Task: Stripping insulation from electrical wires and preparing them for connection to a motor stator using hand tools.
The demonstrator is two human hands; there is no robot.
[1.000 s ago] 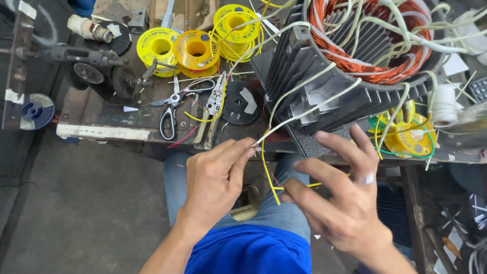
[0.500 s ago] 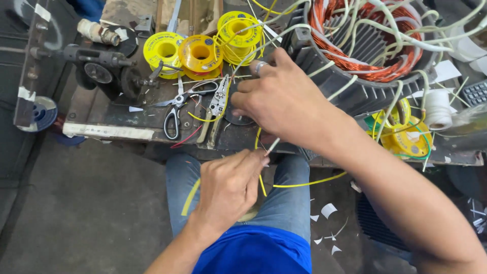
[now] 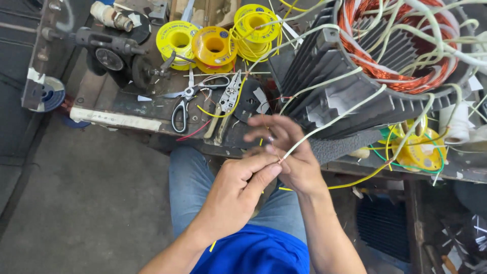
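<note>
My left hand [image 3: 242,186] and my right hand [image 3: 290,152] meet in front of the bench edge, over my lap. Both pinch the end of a white-sleeved lead wire [image 3: 329,115] that runs up to a large finned grey motor stator [image 3: 335,86] with copper windings [image 3: 406,50]. My left thumb and forefinger grip the wire tip; my right fingers are blurred around it. A yellow wire [image 3: 350,180] loops below my right hand.
Scissors [image 3: 185,101] and wire strippers [image 3: 225,104] lie on the dark workbench [image 3: 122,109] left of the stator. Yellow wire spools [image 3: 213,43] stand behind them, another spool [image 3: 421,152] under the stator. A bench tool [image 3: 109,45] sits far left. Grey floor lies below left.
My right hand came back from the bench top near the spools to my lap and joined the left hand on the white wire end.
</note>
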